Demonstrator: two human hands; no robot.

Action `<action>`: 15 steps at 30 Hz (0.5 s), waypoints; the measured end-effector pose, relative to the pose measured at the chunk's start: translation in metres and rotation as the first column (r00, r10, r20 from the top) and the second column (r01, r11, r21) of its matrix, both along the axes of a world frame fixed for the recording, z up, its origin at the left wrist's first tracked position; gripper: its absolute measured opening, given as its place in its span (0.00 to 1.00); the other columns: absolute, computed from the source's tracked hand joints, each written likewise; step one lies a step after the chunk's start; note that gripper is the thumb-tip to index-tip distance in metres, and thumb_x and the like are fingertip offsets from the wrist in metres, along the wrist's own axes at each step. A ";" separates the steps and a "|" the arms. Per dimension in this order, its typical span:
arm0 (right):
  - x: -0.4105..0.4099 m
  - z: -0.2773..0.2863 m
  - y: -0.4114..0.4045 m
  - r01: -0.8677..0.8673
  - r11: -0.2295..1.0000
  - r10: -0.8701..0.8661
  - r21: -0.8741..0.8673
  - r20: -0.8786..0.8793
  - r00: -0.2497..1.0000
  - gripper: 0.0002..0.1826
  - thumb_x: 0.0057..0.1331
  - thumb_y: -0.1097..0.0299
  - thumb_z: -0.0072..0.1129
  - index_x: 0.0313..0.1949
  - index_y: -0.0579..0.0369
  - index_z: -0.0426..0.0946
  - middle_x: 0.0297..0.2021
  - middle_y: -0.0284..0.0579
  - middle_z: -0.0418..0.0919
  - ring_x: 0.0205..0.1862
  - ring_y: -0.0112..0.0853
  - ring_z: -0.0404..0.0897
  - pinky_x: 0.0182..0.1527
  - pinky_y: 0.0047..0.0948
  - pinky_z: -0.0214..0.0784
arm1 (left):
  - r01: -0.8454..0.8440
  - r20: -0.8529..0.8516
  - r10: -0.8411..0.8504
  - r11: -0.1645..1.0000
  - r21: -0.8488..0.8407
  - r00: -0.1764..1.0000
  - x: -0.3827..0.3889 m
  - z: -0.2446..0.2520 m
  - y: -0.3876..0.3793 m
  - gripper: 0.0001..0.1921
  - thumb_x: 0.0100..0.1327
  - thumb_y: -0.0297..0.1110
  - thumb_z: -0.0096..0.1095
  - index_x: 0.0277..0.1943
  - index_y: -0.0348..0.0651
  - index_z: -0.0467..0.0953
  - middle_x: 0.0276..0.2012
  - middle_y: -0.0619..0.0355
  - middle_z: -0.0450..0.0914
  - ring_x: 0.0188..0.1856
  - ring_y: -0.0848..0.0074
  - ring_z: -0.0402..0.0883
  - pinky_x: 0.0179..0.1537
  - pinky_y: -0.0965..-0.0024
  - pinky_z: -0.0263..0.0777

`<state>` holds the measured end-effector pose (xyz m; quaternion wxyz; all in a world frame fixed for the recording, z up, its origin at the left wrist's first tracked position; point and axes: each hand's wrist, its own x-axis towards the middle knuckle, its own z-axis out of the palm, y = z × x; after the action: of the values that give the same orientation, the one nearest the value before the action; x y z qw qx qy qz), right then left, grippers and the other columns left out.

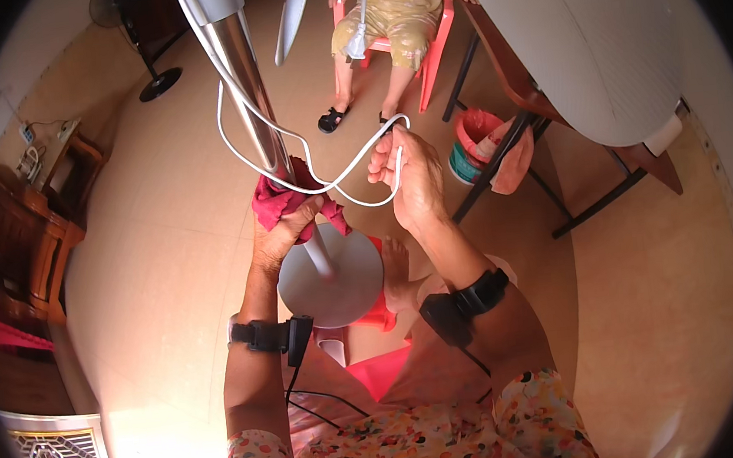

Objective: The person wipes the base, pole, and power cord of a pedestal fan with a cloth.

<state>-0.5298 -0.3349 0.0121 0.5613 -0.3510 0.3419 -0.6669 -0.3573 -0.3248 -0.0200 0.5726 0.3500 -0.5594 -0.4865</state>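
Observation:
My left hand grips a dark red cloth wrapped around the pole of a floor stand. The pole's upper tube is shiny metal, its lower rod is pale, and a round grey base supports it. A thin white electric cord loops from the pole across to my right hand, whose curled fingers hold it. Beyond that hand dangles a white plug. Close to the camera, a large pale grey panel, perhaps a fan blade, fills the upper right.
A person sits ahead on a pink plastic chair. To the right, a bucket with a pinkish cloth stands by a dark-legged table. Wooden furniture and a black fan are at left.

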 end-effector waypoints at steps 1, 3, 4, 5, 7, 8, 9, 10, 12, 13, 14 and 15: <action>0.002 0.001 0.000 0.006 1.000 -0.006 0.012 -0.008 1.000 0.14 0.62 0.60 0.41 0.23 0.57 0.66 0.18 0.39 0.68 0.21 0.26 0.68 0.25 0.24 0.62 | 0.046 -0.069 -0.047 0.999 -0.008 0.997 0.001 -0.003 0.000 0.18 0.46 0.22 0.63 0.41 0.36 0.66 0.31 0.57 0.75 0.33 0.78 0.74 0.35 0.74 0.69; 0.004 0.001 -0.001 0.015 0.999 -0.014 0.029 -0.008 1.000 0.14 0.62 0.60 0.41 0.24 0.57 0.66 0.18 0.38 0.68 0.21 0.26 0.68 0.25 0.24 0.62 | 0.021 -0.023 -0.023 0.997 -0.068 0.999 0.005 -0.010 -0.005 0.18 0.45 0.20 0.63 0.41 0.35 0.67 0.31 0.57 0.75 0.34 0.77 0.74 0.38 0.73 0.70; 0.004 0.000 -0.001 0.028 0.999 -0.028 0.044 -0.007 1.000 0.14 0.62 0.60 0.42 0.24 0.57 0.67 0.18 0.38 0.68 0.21 0.26 0.69 0.24 0.24 0.62 | 0.021 -0.022 -0.022 0.999 -0.048 1.000 0.003 -0.007 -0.003 0.18 0.45 0.20 0.62 0.41 0.34 0.67 0.31 0.57 0.75 0.35 0.76 0.74 0.38 0.73 0.70; 0.003 -0.002 -0.001 0.016 0.999 -0.016 0.051 -0.008 1.000 0.14 0.62 0.60 0.42 0.24 0.57 0.67 0.18 0.38 0.68 0.21 0.26 0.69 0.24 0.24 0.62 | 0.018 -0.021 -0.019 0.999 -0.028 1.000 0.003 -0.006 -0.002 0.18 0.45 0.19 0.62 0.41 0.34 0.67 0.31 0.57 0.75 0.35 0.76 0.74 0.38 0.73 0.70; 0.004 -0.004 -0.002 0.035 0.997 -0.035 0.066 -0.003 0.999 0.14 0.62 0.60 0.43 0.24 0.57 0.67 0.19 0.38 0.69 0.21 0.26 0.69 0.24 0.25 0.62 | 0.107 -0.076 -0.108 0.994 -0.020 0.991 0.005 -0.013 -0.006 0.17 0.45 0.19 0.62 0.40 0.34 0.68 0.32 0.57 0.75 0.34 0.76 0.74 0.38 0.74 0.69; 0.004 -0.005 -0.003 0.050 0.995 -0.050 0.081 0.002 0.999 0.14 0.61 0.60 0.43 0.24 0.57 0.67 0.18 0.38 0.69 0.21 0.26 0.69 0.24 0.25 0.63 | 0.081 -0.044 -0.083 0.996 -0.038 0.996 0.005 -0.016 -0.007 0.16 0.45 0.19 0.61 0.39 0.34 0.68 0.31 0.57 0.75 0.34 0.76 0.74 0.38 0.74 0.69; 0.002 -0.010 -0.006 0.041 0.998 -0.041 0.056 -0.002 0.999 0.14 0.61 0.60 0.44 0.24 0.57 0.67 0.18 0.38 0.69 0.20 0.27 0.69 0.23 0.25 0.63 | 0.057 -0.012 -0.058 0.997 -0.053 0.998 0.005 -0.018 -0.007 0.15 0.46 0.19 0.61 0.39 0.34 0.68 0.30 0.57 0.75 0.33 0.76 0.74 0.38 0.74 0.70; 0.000 -0.010 -0.006 0.052 0.997 -0.052 0.058 -0.003 0.999 0.14 0.61 0.60 0.44 0.24 0.57 0.67 0.18 0.39 0.69 0.20 0.27 0.69 0.24 0.25 0.63 | 0.000 0.016 0.000 0.999 -0.047 1.000 0.001 -0.016 -0.003 0.14 0.46 0.20 0.61 0.38 0.34 0.69 0.29 0.58 0.75 0.33 0.77 0.74 0.37 0.74 0.70; -0.003 -0.008 -0.005 0.071 0.995 -0.072 0.065 0.004 0.997 0.14 0.61 0.59 0.44 0.24 0.57 0.67 0.18 0.39 0.69 0.20 0.27 0.69 0.24 0.25 0.63 | -0.093 0.055 0.100 0.989 -0.114 0.993 -0.008 -0.018 -0.003 0.11 0.49 0.21 0.60 0.37 0.33 0.68 0.27 0.58 0.76 0.31 0.77 0.76 0.35 0.75 0.71; -0.002 -0.010 -0.007 0.061 0.996 -0.062 0.063 0.015 0.998 0.15 0.61 0.59 0.43 0.25 0.57 0.67 0.18 0.38 0.69 0.20 0.27 0.69 0.24 0.25 0.63 | -0.094 0.024 0.097 0.989 -0.112 0.995 -0.009 -0.022 -0.003 0.11 0.51 0.21 0.58 0.37 0.33 0.66 0.27 0.57 0.76 0.30 0.76 0.78 0.33 0.75 0.72; 0.000 -0.009 -0.007 0.055 0.996 -0.056 0.070 0.011 0.998 0.15 0.61 0.59 0.43 0.25 0.57 0.67 0.18 0.38 0.69 0.20 0.27 0.69 0.24 0.25 0.63 | -0.113 0.001 0.114 0.986 -0.126 0.993 -0.008 -0.031 -0.005 0.11 0.51 0.21 0.58 0.36 0.33 0.64 0.26 0.56 0.76 0.29 0.75 0.78 0.33 0.74 0.72; 0.000 -0.009 -0.006 0.058 0.995 -0.059 0.078 0.004 0.998 0.15 0.61 0.59 0.43 0.25 0.57 0.67 0.18 0.38 0.69 0.20 0.27 0.69 0.24 0.25 0.63 | -0.124 -0.025 0.122 0.982 -0.139 0.992 -0.011 -0.035 -0.005 0.11 0.52 0.21 0.57 0.36 0.33 0.63 0.26 0.55 0.77 0.29 0.75 0.79 0.33 0.74 0.72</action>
<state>-0.5301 -0.3408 0.0031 0.5559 -0.3167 0.3761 -0.6703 -0.3682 -0.3301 -0.0547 0.6295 0.3386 -0.5647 -0.4125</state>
